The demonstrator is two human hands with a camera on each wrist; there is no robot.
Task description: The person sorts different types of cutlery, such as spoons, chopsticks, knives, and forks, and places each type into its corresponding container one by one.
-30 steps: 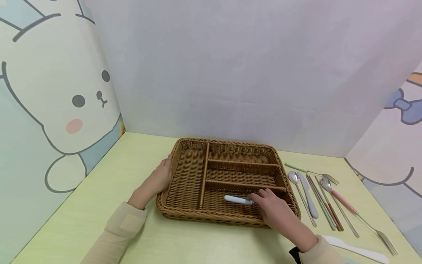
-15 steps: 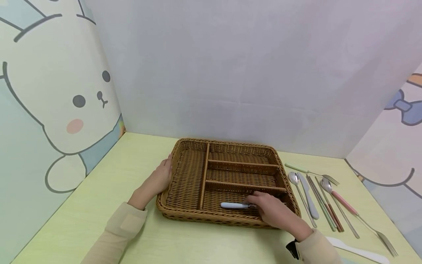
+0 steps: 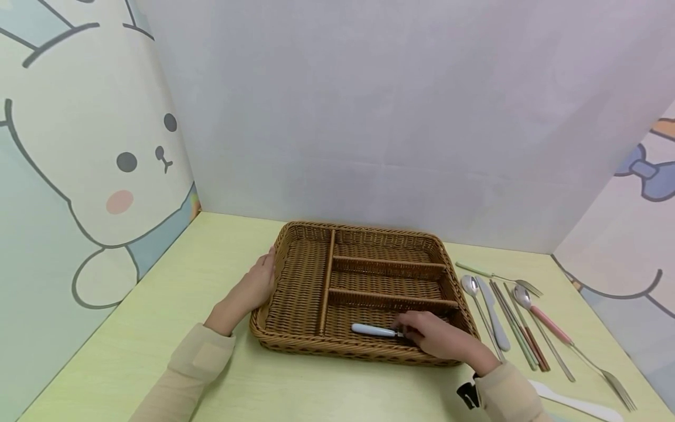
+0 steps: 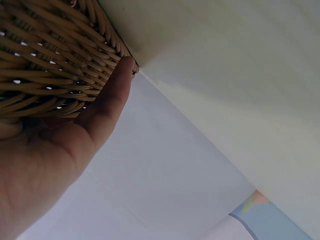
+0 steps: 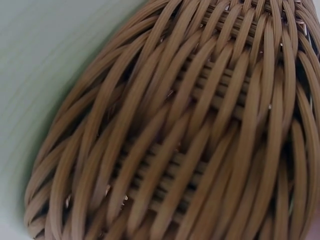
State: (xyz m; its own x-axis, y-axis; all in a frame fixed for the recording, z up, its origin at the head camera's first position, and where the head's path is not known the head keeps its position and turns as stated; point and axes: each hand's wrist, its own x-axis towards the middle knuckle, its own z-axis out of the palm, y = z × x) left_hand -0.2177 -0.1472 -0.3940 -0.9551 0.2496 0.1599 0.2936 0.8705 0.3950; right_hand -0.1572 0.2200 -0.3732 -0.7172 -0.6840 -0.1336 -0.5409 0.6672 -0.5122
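A brown wicker cutlery basket (image 3: pixel 326 281) with several compartments stands on the table. My left hand (image 3: pixel 255 284) grips its left side; in the left wrist view the thumb (image 4: pixel 112 95) lies along the outer wall (image 4: pixel 50 65), with the other fingers mostly hidden at the rim. My right hand (image 3: pixel 435 335) reaches into the front right compartment. Its fingers curve round the metal neck of a utensil with a light blue handle (image 3: pixel 371 330), which lies low in there. The hand hides the utensil's head. Only the basket's woven wall (image 5: pixel 185 120) fills most of the right wrist view.
Right of the basket lie a green-handled fork (image 3: pixel 474 269), a spoon (image 3: pixel 470 285), a grey-blue knife (image 3: pixel 495 322), several chopsticks (image 3: pixel 519 331), another spoon (image 3: pixel 522 296), a pink-handled fork (image 3: pixel 551 323) and a white utensil (image 3: pixel 575 401). A pale wall (image 3: pixel 369 117) stands close behind.
My right hand has lowered the light blue handle toward the basket's front wall and slightly left, then shifted a little lower over it. The left hand has stayed on the basket.
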